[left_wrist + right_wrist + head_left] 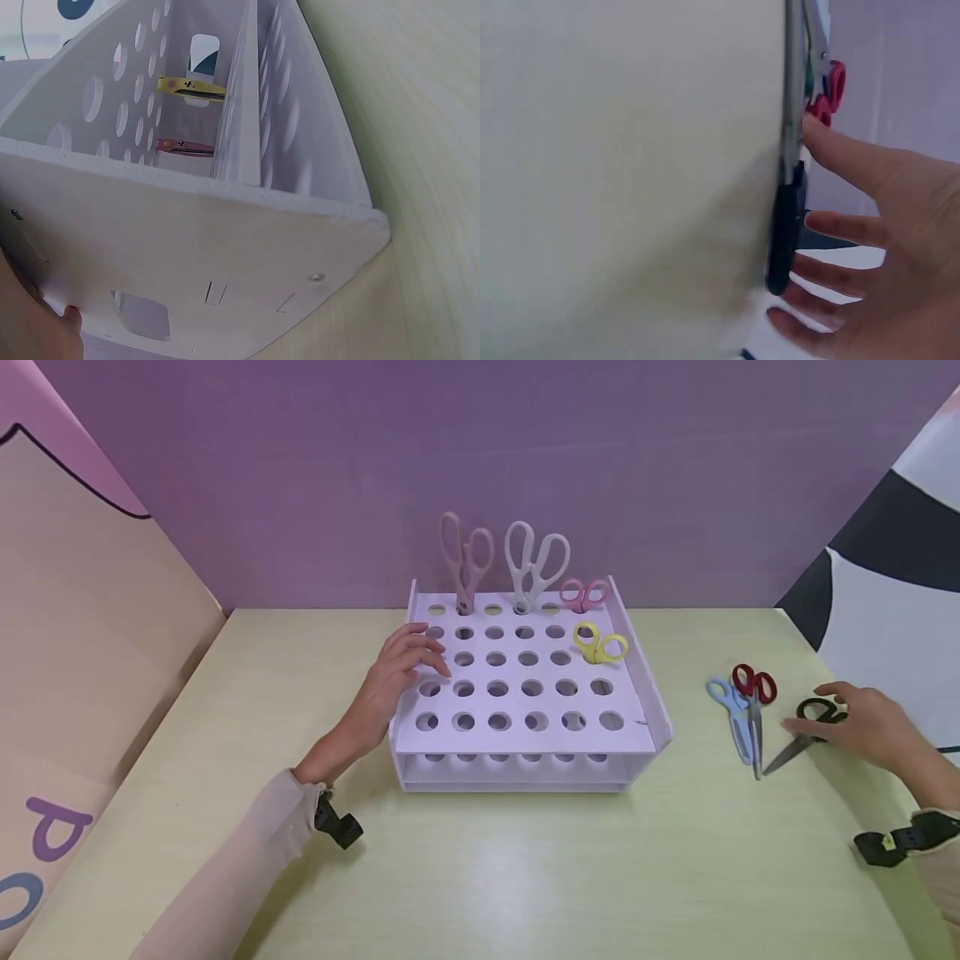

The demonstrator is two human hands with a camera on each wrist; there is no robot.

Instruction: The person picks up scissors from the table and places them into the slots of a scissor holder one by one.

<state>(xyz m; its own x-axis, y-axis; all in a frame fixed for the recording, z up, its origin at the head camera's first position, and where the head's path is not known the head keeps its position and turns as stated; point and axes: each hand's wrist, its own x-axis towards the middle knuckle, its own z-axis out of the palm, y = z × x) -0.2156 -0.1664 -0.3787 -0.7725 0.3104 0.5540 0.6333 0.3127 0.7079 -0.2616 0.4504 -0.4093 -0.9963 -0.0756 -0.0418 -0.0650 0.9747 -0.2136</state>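
A white rack (517, 737) with rows of round holes stands mid-table. My left hand (408, 668) rests on its left edge, fingers extended over the top; in the left wrist view, part of that hand (37, 322) shows beside the side panel. Far to the right, my right hand (870, 722) hovers around black-handled scissors (797, 745) lying on the table. Its thumb and fingers are spread near the handles, with a gap between them, as the right wrist view of the black handle (784, 232) shows. Red-handled scissors (756, 702) and light blue scissors (738, 727) lie just left of it.
In the rack's back row stand pale pink scissors (465, 572), white scissors (529, 578) and small pink scissors (582, 597). Yellow scissors (596, 650) sit in a hole near the right side. A purple wall (480, 468) rises behind the table (495, 877).
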